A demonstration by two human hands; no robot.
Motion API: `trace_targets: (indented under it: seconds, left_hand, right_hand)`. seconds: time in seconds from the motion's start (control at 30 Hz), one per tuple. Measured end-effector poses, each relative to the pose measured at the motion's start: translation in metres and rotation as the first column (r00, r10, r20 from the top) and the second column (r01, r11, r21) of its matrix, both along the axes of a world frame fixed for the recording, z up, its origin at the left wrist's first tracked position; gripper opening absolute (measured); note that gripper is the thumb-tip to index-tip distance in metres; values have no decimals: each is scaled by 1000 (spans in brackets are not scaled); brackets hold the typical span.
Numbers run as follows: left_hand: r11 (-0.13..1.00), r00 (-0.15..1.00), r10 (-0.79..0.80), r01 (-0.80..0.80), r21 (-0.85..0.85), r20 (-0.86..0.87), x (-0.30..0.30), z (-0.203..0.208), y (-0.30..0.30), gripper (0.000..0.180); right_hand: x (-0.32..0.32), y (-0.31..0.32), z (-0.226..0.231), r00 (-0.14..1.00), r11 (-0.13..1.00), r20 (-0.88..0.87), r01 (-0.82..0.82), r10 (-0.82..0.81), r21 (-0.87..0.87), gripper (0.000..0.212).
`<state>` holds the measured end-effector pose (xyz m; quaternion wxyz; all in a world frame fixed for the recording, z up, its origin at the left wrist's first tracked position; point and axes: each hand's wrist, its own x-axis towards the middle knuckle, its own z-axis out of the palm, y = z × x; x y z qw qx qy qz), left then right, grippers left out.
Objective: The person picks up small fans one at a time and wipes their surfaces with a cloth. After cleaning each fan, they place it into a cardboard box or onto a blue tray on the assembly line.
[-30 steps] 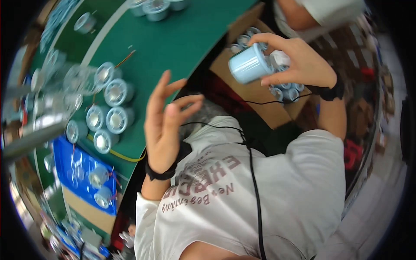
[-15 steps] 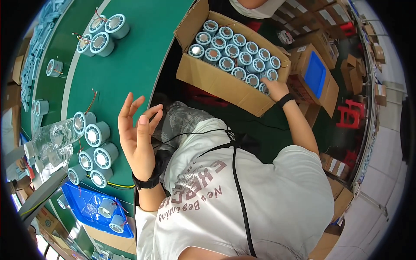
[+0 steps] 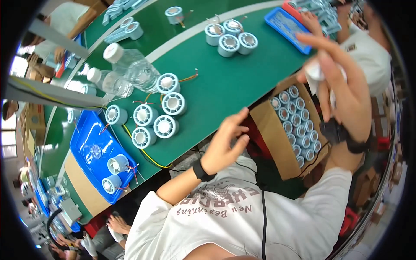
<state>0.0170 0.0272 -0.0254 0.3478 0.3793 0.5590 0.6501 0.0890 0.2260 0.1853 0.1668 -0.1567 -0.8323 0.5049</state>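
Note:
My left hand [image 3: 226, 143] is open over the front edge of the green table, its fingers apart and nothing in them. My right hand [image 3: 346, 82] is raised over the cardboard box [image 3: 272, 141] at the right, blurred by motion. Between its fingers shows a pale, smeared thing [image 3: 315, 71] that I cannot make out. In the box stand several rows of pale blue round motor-like housings [image 3: 296, 119]. Left of my left hand, a group of the same housings [image 3: 166, 126] stands on the table, some with thin coloured wires.
Beside two clear bottles [image 3: 135, 71], a blue tray [image 3: 82, 143] holds two housings and a clear ring-like part. Four-sided grey posts [image 3: 52, 93] rise at left. More housings [image 3: 229, 45] stand farther back. Co-workers sit around; one hand [image 3: 311, 22] is near another blue tray [image 3: 281, 32].
My view has turned to the right, bringing in another person at the far right. My right hand has come up out of the box. My left hand stays open near the table edge.

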Motion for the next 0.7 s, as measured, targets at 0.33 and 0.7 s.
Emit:
trace_targets:
  seconds: [0.33, 0.7]
  left_hand:
    - [990, 993, -120, 120, -78, -4, -11, 12, -40, 42]
    - [1000, 963, -2, -2, 16, 271, -33, 25, -69, 43]
  right_hand:
    - [-391, 91, -114, 844, 282, 536, -506, -32, 815, 68]
    - [-413, 101, -145, 836, 483, 507, -539, 207, 691, 73]
